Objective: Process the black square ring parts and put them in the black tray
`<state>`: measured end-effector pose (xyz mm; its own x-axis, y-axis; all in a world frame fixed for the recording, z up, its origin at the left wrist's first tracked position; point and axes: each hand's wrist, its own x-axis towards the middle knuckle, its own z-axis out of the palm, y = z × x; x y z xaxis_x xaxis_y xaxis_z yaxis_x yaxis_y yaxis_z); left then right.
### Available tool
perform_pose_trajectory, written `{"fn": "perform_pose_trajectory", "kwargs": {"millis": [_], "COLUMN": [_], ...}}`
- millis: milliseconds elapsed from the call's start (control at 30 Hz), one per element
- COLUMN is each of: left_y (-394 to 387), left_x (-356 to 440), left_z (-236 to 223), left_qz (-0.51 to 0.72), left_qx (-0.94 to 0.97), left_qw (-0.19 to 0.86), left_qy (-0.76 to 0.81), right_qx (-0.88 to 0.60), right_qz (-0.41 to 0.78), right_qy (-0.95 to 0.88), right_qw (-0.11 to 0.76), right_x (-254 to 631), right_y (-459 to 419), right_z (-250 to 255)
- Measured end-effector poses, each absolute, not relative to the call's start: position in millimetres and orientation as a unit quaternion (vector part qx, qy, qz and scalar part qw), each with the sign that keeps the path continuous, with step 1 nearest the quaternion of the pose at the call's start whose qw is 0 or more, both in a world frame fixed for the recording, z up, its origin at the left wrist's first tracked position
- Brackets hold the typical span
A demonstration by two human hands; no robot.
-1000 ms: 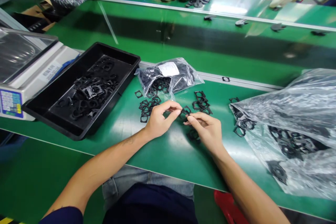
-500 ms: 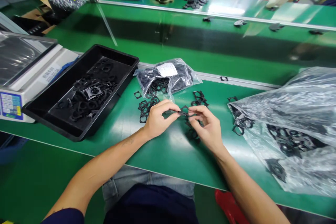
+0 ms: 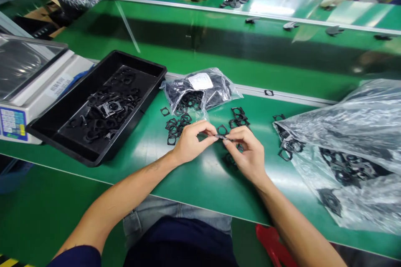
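Lit brightly, from a source out of view. Glares in soft pale patches on near tabletop (image 3: pixel 188 187), in a hard white streak on far tabletop (image 3: pixel 307 7). Glints along creases of small plastic bag (image 3: pixel 216 89) and large plastic bag (image 3: pixel 354 121). Darkens inside black tray (image 3: pixel 90 150) and at upper left. Stretched towards the edges, smeared at far right, soft in fine detail, with print on white label (image 3: pixel 200 81) illegible
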<state>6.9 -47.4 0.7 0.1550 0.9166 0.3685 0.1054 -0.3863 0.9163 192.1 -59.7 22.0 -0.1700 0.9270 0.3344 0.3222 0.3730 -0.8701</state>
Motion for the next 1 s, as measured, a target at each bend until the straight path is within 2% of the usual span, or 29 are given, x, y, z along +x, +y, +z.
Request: {"fn": "perform_pose_trajectory", "kwargs": {"millis": [300,400,567,800,1000], "left_y": [-42.1,-41.5,-41.0,-42.9,-39.2], "left_x": [7.9,7.4,6.4,8.3,1.0], "left_z": [-6.3,-7.2,-6.7,-8.7,-5.5], "left_qz": [0.462,0.441,0.399,0.411,0.365], "left_qx": [0.450,0.402,0.390,0.370,0.424], "left_qw": [0.644,0.696,0.736,0.746,0.758], "left_qy": [0.412,0.400,0.384,0.370,0.336], "right_qx": [-0.497,-0.493,-0.480,-0.491,-0.466], "right_qz": [0.454,0.500,0.551,0.544,0.605], "right_qy": [-0.584,-0.546,-0.517,-0.495,-0.481], "right_qw": [0.453,0.457,0.445,0.467,0.430], "right_x": [189.4,190.2,191.4,188.5,190.2], "right_y": [-59.9,-58.1,-56.9,-57.7,-54.1], "right_z": [19.5,19.1,24.8,28.1,26.9]}}
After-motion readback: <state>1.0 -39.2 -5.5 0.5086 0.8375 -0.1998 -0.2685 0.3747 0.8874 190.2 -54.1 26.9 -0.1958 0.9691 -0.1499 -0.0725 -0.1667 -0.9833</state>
